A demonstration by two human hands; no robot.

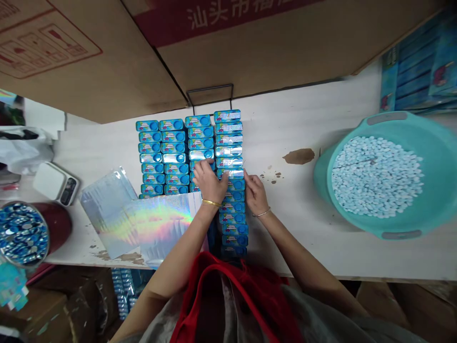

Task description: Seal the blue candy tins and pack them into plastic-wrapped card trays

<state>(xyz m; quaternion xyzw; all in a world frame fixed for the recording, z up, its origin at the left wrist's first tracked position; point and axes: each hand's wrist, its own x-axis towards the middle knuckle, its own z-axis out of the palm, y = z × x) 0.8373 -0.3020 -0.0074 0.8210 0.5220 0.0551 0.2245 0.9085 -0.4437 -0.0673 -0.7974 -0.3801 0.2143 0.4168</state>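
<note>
Several columns of small blue tins (173, 179) stand on the white table. In the rightmost column, the upper tins carry shiny clear strips (230, 139) across their tops; the lower tins (233, 217) show no strip. My left hand (210, 183) lies over the columns, fingers spread on the tins and thumb beside a strip in the rightmost column. At that column's right side, my right hand (255, 193) has its fingers bent, the tips touching the end of a tin with a strip. Whether these fingertips pinch anything is too small to see.
Silvery holographic sheets (143, 224) overlap the near left tins. A turquoise tub (323, 176) of pale candies stands right. At left are a white scale (50, 183) and a dark red pot (59, 231) of blue-wrapped pieces. Cardboard boxes (250, 66) and a wire stand (210, 88) line the back.
</note>
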